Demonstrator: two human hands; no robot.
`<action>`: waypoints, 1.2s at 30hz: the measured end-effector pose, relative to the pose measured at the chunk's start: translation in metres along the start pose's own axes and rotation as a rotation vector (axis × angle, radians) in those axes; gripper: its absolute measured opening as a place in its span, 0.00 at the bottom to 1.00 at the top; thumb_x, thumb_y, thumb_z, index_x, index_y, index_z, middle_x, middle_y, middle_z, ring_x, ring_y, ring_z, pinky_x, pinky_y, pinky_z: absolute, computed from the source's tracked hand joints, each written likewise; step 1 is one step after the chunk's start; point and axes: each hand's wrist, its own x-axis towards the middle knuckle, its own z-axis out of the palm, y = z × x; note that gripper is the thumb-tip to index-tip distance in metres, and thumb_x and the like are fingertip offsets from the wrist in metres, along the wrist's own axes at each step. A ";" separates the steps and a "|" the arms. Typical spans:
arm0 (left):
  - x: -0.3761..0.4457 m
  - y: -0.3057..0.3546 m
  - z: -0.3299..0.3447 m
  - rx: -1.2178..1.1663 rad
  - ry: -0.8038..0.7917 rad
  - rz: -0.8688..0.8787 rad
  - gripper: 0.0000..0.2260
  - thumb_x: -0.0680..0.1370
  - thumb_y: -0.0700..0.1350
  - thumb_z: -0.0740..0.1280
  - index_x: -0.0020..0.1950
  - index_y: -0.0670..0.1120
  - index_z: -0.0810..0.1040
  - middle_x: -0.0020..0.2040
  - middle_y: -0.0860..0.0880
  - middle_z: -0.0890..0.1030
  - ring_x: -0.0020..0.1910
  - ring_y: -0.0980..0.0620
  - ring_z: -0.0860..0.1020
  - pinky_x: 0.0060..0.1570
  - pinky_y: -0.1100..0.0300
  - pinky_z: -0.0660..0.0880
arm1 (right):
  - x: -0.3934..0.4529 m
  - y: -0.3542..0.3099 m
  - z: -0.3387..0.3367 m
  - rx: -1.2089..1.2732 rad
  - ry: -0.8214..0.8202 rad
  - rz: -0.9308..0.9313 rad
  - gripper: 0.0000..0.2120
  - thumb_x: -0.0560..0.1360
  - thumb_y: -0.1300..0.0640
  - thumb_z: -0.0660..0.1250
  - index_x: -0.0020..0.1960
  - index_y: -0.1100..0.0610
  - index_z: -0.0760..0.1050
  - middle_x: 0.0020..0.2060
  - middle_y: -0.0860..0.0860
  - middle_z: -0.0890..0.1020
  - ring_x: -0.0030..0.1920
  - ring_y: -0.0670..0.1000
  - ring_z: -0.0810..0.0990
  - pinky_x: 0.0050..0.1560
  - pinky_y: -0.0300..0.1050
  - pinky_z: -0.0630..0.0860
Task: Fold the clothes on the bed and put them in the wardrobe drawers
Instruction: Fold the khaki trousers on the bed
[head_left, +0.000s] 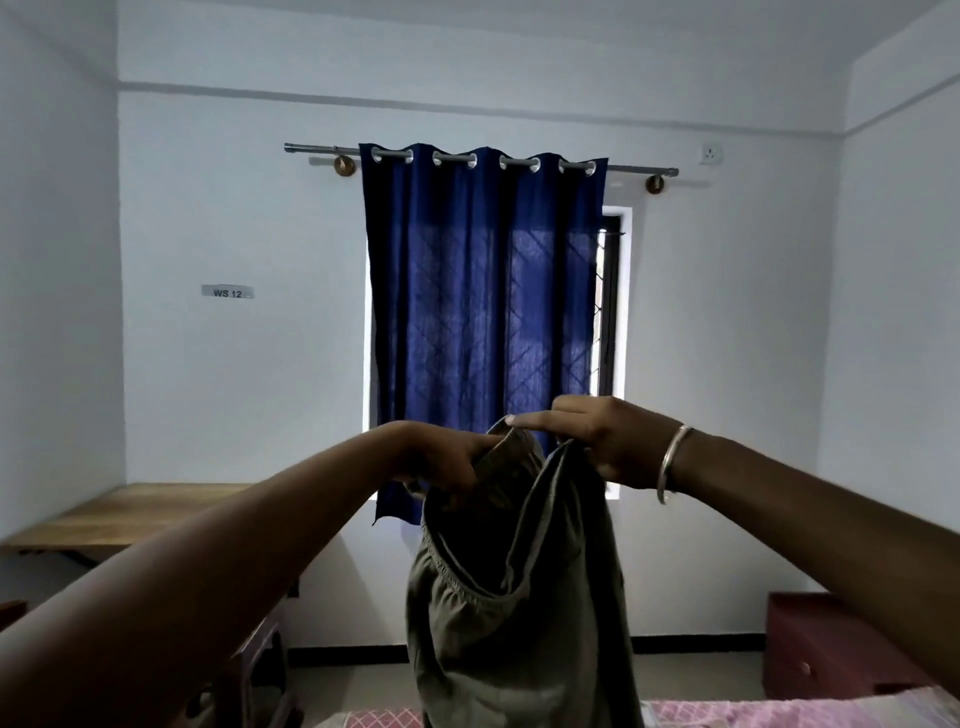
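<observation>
Hanging from both raised hands in the head view, an olive-grey garment (519, 597) with an elastic waistband droops down the middle of the picture, its lower end dropping out of sight at the bottom edge just above the pink-patterned bed (779, 714). The left hand (447, 462) curls its fingers around the cloth's top edge, and the right hand (597, 441), a metal bangle (672, 462) on its wrist, pinches the same edge just beside it, thumb laid along the top. The 2 hands sit close together, almost touching. Behind them a dark blue curtain (483, 312) hangs from a metal rod (644, 169) over a window (613, 312), with bright light showing along the right side. A label reading "WS 12" (227, 292) is stuck to the white wall at left, and a wall socket (710, 153) sits high at right. A wooden tabletop (130, 512) runs along the left wall below the forearm. A dark red drawer unit (826, 649) stands against the right wall, near the bed's corner. Open floor lies between the bed and the far wall.
</observation>
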 end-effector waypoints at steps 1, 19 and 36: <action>0.001 0.003 0.002 0.036 -0.026 0.005 0.44 0.72 0.25 0.64 0.78 0.59 0.55 0.55 0.46 0.76 0.51 0.44 0.80 0.40 0.56 0.80 | 0.002 0.000 0.000 0.001 -0.005 -0.019 0.34 0.69 0.74 0.67 0.72 0.54 0.71 0.43 0.47 0.69 0.36 0.48 0.69 0.36 0.43 0.74; -0.014 -0.035 0.060 0.044 0.602 0.585 0.22 0.74 0.44 0.74 0.59 0.62 0.69 0.62 0.56 0.74 0.55 0.59 0.78 0.54 0.62 0.79 | -0.028 0.024 -0.006 0.277 0.087 0.445 0.11 0.69 0.67 0.67 0.46 0.54 0.78 0.39 0.48 0.82 0.39 0.46 0.79 0.42 0.38 0.73; -0.048 -0.020 -0.014 -0.128 0.817 0.262 0.05 0.72 0.47 0.77 0.41 0.55 0.83 0.28 0.56 0.78 0.24 0.62 0.76 0.28 0.67 0.73 | -0.020 0.030 -0.077 0.541 -0.148 0.575 0.21 0.61 0.59 0.83 0.36 0.57 0.69 0.34 0.54 0.74 0.35 0.50 0.74 0.36 0.45 0.75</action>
